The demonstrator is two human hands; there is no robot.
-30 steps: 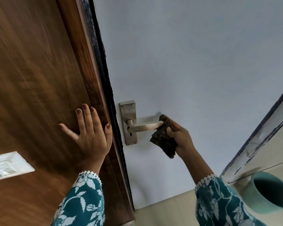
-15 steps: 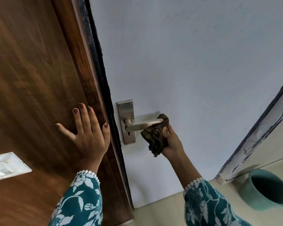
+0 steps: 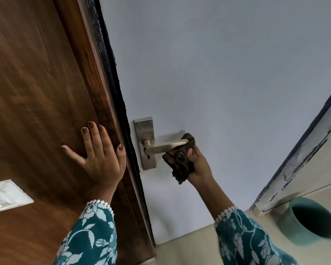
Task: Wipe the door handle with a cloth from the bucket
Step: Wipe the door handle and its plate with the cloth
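A steel lever door handle on a steel backplate sits on the pale blue-white door. My right hand grips a crumpled dark brown cloth that wraps the lever's free end. My left hand lies flat, fingers spread, on the brown wooden frame left of the handle. A teal bucket stands on the floor at lower right; I cannot see anything inside it.
A white switch plate is set in the wooden panel at lower left. A worn dark-edged door frame strip runs diagonally at right. Beige floor tiles lie below the door.
My right hand and the cloth slid left along the lever and bunched under its end. The view shifted slightly. My left hand stays flat on the wood.
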